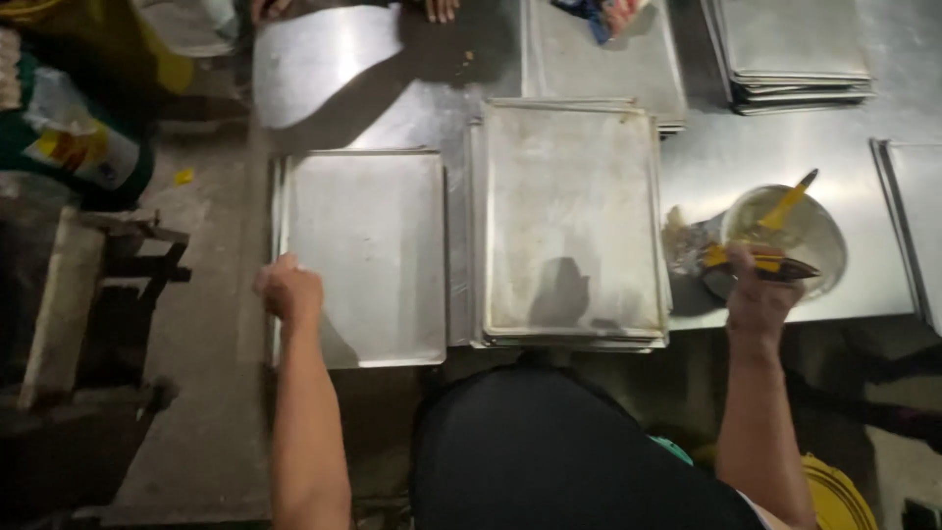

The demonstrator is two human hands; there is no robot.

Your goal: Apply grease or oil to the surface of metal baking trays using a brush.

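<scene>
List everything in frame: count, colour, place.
Single flat steel baking tray: one, silver, left on the steel table.
Centre stack of steel trays: several, silver, mid-table.
Far stacks of trays: two, silver, top edge.
Round bowl: one, pale, right.
Yellow-handled brush: one, in the bowl.
Yellow bucket: one, bottom right.
Another person's hand: one, top edge.
Left hand: grip on the single tray's left edge.
Right hand: grip on a yellow-handled tool at the bowl.
</scene>
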